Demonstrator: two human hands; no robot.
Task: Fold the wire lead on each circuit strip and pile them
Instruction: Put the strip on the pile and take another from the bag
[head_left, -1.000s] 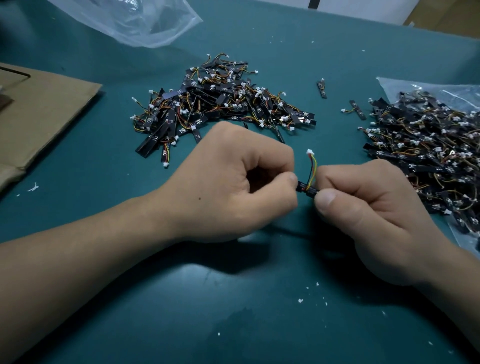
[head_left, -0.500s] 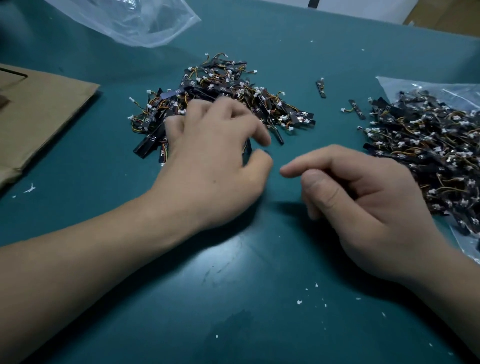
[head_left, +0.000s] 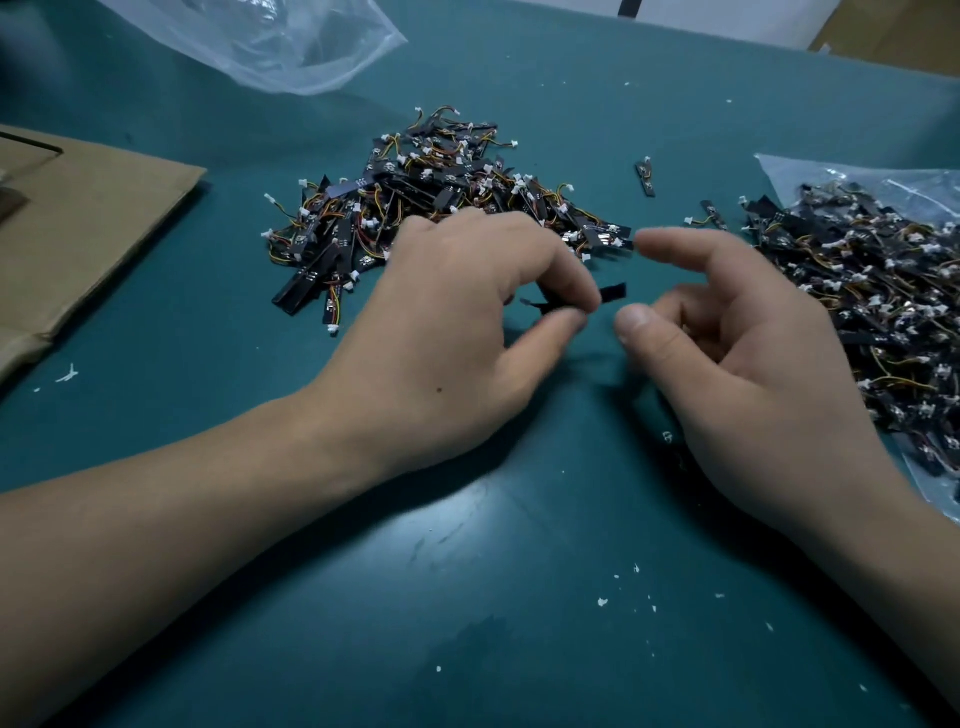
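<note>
— Where is the circuit strip (head_left: 614, 293) at this moment?

— It is a little above the green table (head_left: 519, 597), between the two hands. The left hand (head_left: 457, 332) pinches it between the thumb and the forefinger. One black end comes out to the right of the fingertips (head_left: 582, 292) and a darker part shows under the palm. The picture is blurred there, so I cannot tell how the wire lead lies.

— And the right hand (head_left: 737, 353)?

— It holds nothing. The forefinger is stretched towards the left, the other fingers are loosely bent, and the thumb is just beside the free end of the strip. I cannot tell if it touches it.

— What lies around the hands?

— Behind the left hand there is a pile of strips (head_left: 441, 208), black with orange and yellow wires and small white plugs. The knuckles hide its near edge. At the right there is a second heap (head_left: 872, 291) of the same parts, lying on a clear plastic sheet (head_left: 810, 171). Between the two, two single strips lie alone on the table: one (head_left: 645, 179) further back, and one (head_left: 711, 214) near the right heap.

— Anything more?

— A crumpled clear bag (head_left: 291, 47) at the far side, a flat brown cardboard (head_left: 88, 218) at the left edge, and some small white crumbs (head_left: 602, 601) on the table near the person.
</note>
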